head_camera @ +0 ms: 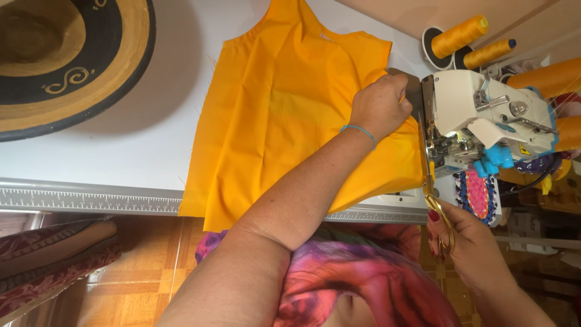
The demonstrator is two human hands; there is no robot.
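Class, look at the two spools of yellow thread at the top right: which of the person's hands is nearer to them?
Left. The left hand rests on the orange fabric, just below-left of the spools. The right hand, holding gold scissors, sits far lower, beneath the sewing machine.

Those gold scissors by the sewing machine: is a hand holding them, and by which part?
Yes. The right hand holds the gold scissors by the finger loops, blades pointing up toward the machine. The left hand grips the orange fabric at its edge.

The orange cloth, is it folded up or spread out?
Spread out: the orange cloth lies mostly flat on the white table, with only slight creases.
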